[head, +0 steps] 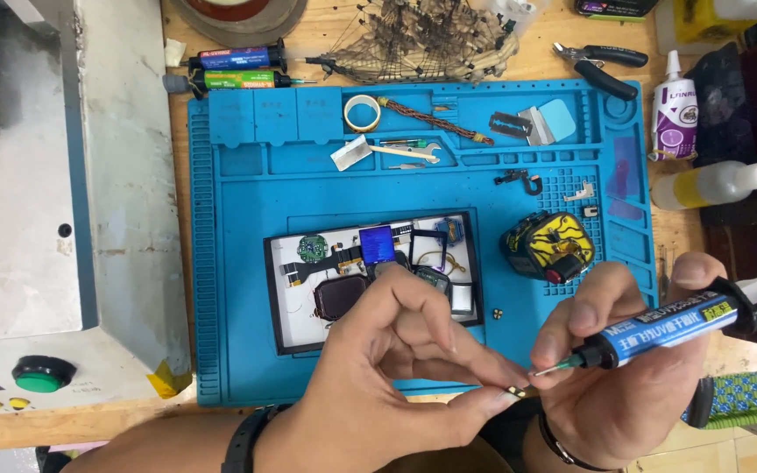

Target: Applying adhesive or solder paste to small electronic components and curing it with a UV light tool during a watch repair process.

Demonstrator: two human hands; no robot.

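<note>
My left hand (396,377) pinches a tiny dark electronic part (513,393) between thumb and forefinger, near the front edge of the blue work mat (247,289). My right hand (624,377) grips a blue-labelled glue syringe (668,324) with a black collar and white plunger. Its thin needle tip touches or nearly touches the tiny part. Both hands hover over the mat's front right corner.
A black-framed white tray (284,307) holds several small watch parts and flex cables. A yellow and black round part (549,245) lies on the mat. Two more syringes (238,70), tape ring (362,112), pliers (602,66) and squeeze bottles (711,182) sit at the back and right. A grey machine (45,219) stands left.
</note>
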